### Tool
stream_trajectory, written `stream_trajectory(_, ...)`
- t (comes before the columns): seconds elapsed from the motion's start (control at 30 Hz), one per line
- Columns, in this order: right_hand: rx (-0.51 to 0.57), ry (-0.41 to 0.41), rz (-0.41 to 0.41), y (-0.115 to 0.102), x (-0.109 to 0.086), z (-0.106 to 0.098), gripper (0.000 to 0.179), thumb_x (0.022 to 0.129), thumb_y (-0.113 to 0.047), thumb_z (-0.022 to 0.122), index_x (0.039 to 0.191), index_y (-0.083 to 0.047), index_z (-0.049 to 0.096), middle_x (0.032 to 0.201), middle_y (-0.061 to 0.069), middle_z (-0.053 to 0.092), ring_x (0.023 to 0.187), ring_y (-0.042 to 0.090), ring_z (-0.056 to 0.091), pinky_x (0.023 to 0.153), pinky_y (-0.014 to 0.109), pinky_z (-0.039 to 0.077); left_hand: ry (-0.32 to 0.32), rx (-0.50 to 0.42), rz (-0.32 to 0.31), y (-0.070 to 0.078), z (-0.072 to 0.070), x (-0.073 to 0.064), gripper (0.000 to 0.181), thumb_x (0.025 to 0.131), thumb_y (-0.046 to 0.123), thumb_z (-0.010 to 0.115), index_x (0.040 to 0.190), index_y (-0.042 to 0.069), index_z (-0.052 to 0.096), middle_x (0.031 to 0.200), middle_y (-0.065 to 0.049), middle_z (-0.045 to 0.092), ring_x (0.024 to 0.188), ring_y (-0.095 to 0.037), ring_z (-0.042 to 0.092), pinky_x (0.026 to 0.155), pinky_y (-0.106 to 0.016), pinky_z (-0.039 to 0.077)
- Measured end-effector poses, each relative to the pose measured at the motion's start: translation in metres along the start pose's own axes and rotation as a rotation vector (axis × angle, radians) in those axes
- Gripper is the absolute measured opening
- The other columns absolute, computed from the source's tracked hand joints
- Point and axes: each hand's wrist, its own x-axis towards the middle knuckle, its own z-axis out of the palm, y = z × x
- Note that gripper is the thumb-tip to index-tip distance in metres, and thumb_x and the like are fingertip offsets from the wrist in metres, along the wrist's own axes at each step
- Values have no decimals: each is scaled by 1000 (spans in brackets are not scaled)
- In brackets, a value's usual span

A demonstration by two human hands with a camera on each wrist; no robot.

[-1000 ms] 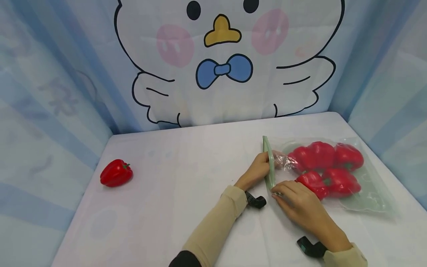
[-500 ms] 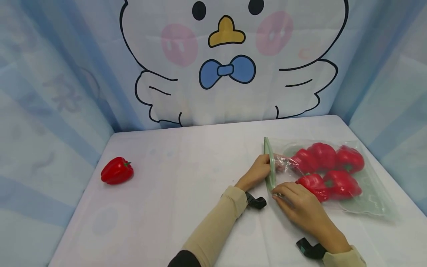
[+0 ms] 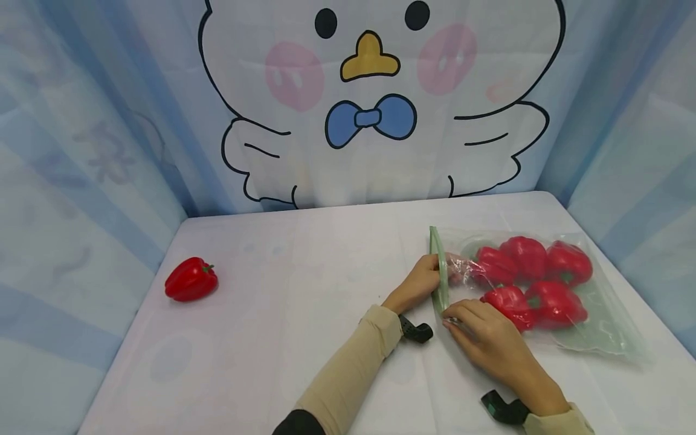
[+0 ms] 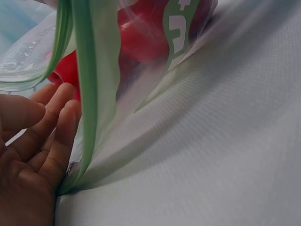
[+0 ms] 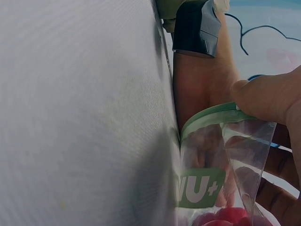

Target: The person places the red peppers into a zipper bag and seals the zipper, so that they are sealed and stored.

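Note:
A clear zip-top bag [image 3: 603,329] with a green rim [image 3: 441,272] lies on its side at the right, its mouth facing left. Several red bell peppers [image 3: 557,302] are inside it. My left hand [image 3: 414,285] reaches through the mouth; in the left wrist view its fingers [image 4: 66,125] extend loosely inside, close to a red pepper [image 4: 68,70], and grip nothing visible. My right hand [image 3: 492,341] pinches the near corner of the bag's rim between thumb [image 5: 263,96] and fingers. A single red bell pepper [image 3: 190,280] lies far off on the left.
A white-covered table [image 3: 304,302] carries everything. Behind it hangs a curtain [image 3: 370,169] with a cartoon bird, and blue curtains close both sides. Dark wrist-worn devices [image 3: 415,330] sit on both wrists, low over the cloth.
The view shifts slightly. Both hands stay at the bag's mouth, and the bag and peppers keep their places.

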Motion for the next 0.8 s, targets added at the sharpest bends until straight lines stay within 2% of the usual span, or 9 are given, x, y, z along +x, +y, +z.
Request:
stream_trajectory(0.23,1,8,-3,-1,-2,-2,58,108,-59,38,98,-16,76,100,-8,73,91,11,68,82,26,53,-33,-34,-3,0,-1,-1,32,99,8,59,128,-1,69,118,-18,74,90,0,63,80,-14,50)
stream_trajectory(0.37,2,2,-3,-1,-1,-3,58,108,-59,38,99,-16,77,101,-8,73,91,11,68,82,25,54,-70,-20,-48,4,-10,-2,32,99,7,57,128,-1,68,114,-14,74,88,-1,63,78,-16,52)
stream_trajectory(0.4,1,0,-3,-1,-1,-3,56,107,-58,40,99,-16,77,101,-8,73,91,11,68,82,25,54,-88,-21,-64,5,-14,-2,33,101,7,55,130,-2,66,113,-14,73,87,-3,64,77,-17,53)
stream_trajectory(0.47,-3,-4,-5,-1,-1,-4,40,105,-50,56,100,-17,77,102,-8,74,91,11,68,83,24,55,-133,-16,-95,9,-22,-2,33,103,6,51,132,-4,64,111,-15,71,84,-6,64,76,-19,54)
stream_trajectory(0.53,-9,-6,-10,-1,-1,-5,20,97,-37,75,101,-17,77,103,-8,74,90,11,68,83,23,55,-183,8,-116,13,-31,-2,32,105,7,50,132,-5,62,112,-18,71,82,-9,65,74,-21,56)
stream_trajectory(0.57,-10,-8,-12,-1,-1,-5,17,90,-29,83,101,-17,76,103,-8,74,90,11,68,83,23,55,-210,25,-121,15,-37,-3,31,106,8,50,132,-5,61,114,-20,71,83,-11,66,75,-22,58)
stream_trajectory(0.67,-18,-10,-11,-3,0,-5,36,71,-12,94,102,-17,76,102,-8,74,87,11,68,81,22,56,-258,116,-127,23,-53,-6,31,108,13,51,132,-3,61,120,-23,71,88,-16,69,76,-25,59)
stream_trajectory(0.8,-28,-15,5,-5,1,-6,41,66,-10,96,101,-17,76,101,-9,74,86,10,67,80,22,57,-254,217,-130,34,-72,-13,33,110,18,50,136,2,63,127,-21,72,101,-23,72,80,-27,59)
